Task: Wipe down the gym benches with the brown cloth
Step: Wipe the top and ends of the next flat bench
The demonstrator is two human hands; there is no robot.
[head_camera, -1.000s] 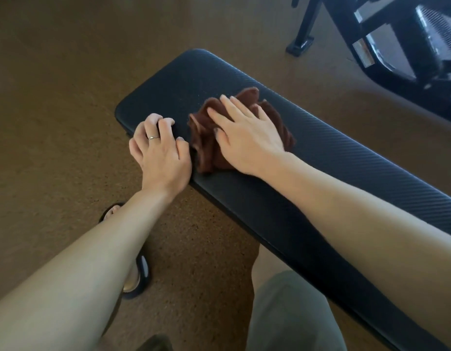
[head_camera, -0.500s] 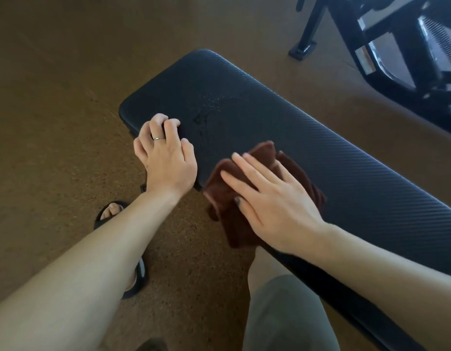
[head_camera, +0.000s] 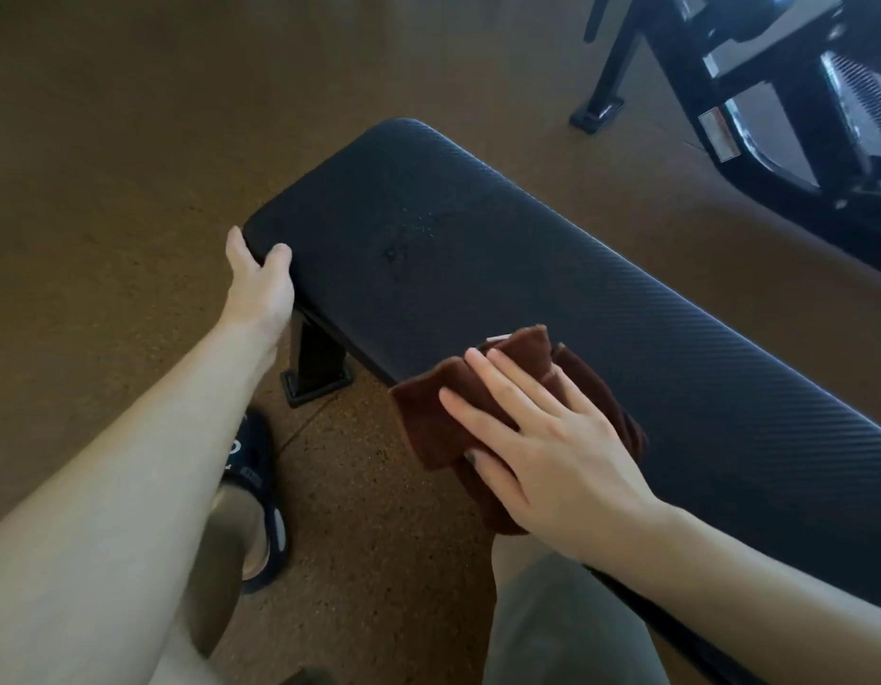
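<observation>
A dark slipper (head_camera: 254, 491) on the person's foot rests on the brown speckled floor (head_camera: 107, 165) at lower left. Above it, the left hand (head_camera: 258, 284) grips the near corner of the black padded counter (head_camera: 552, 294), thumb on top and fingers curled under the edge. A black metal leg (head_camera: 316, 364) stands just beneath that corner. Small droplets mark the pad's middle. Further right, the right hand (head_camera: 552, 449) lies flat with straight fingers, pressing the crumpled brown cloth (head_camera: 458, 393) onto the counter's near edge, part of it hanging over. A black equipment frame (head_camera: 774, 81) fills the upper right.
</observation>
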